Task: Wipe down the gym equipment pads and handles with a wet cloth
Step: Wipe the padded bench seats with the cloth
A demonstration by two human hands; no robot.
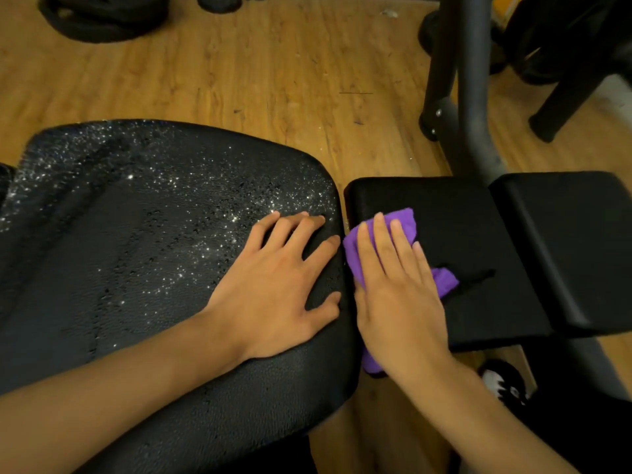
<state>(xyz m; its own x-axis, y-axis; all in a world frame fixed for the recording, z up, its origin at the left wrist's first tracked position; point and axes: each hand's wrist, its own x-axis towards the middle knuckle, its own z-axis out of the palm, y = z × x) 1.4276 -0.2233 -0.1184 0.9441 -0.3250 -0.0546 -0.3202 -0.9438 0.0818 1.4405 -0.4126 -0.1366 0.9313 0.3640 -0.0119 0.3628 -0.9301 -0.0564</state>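
A wide black bench pad (136, 268) fills the left half of the view, speckled with water drops. My left hand (277, 285) rests flat on its right end, fingers spread. Right beside it lies a smaller black seat pad (478, 234). My right hand (396, 289) presses a purple cloth (403, 218) flat against the left part of that pad, fingers straight. The cloth shows above, right of and below the hand. A second black pad (574, 241) adjoins on the right.
Grey metal uprights (468, 80) of the machine frame rise behind the seat pad. Black weight plates (99, 15) lie on the wooden floor (256, 73) at the top left. A black and white shoe (502, 381) shows at the lower right.
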